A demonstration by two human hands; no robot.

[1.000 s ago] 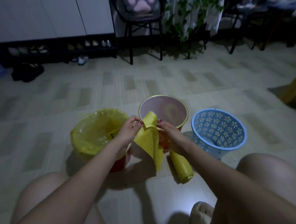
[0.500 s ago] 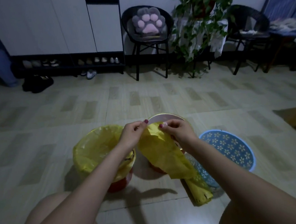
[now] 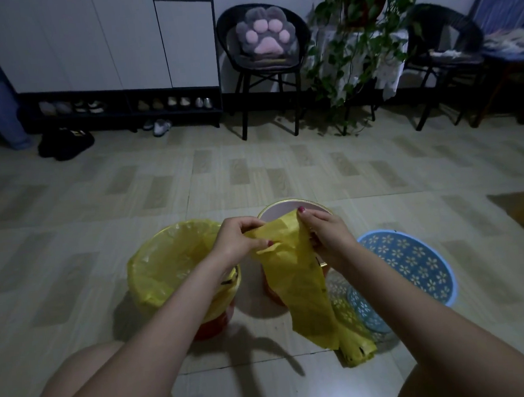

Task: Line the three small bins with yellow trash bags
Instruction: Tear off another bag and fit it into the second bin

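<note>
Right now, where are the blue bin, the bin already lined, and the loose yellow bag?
blue bin (image 3: 414, 265): head view, flower-patterned inside wall.
lined bin (image 3: 172, 266): head view, yellow liner inside.
loose yellow bag (image 3: 303, 276): head view, hanging middle.

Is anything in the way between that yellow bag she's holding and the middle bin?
Nothing visible blocks it. Both the left hand and the right hand grip the yellow bag at its top, right above the unlined middle bin, whose visible rim is bare. The bag's mouth is not opened yet.

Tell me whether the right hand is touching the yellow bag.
Touching. The head view shows the right hand pinching the top edge of the yellow bag, fingers wrapped around the plastic.
</note>
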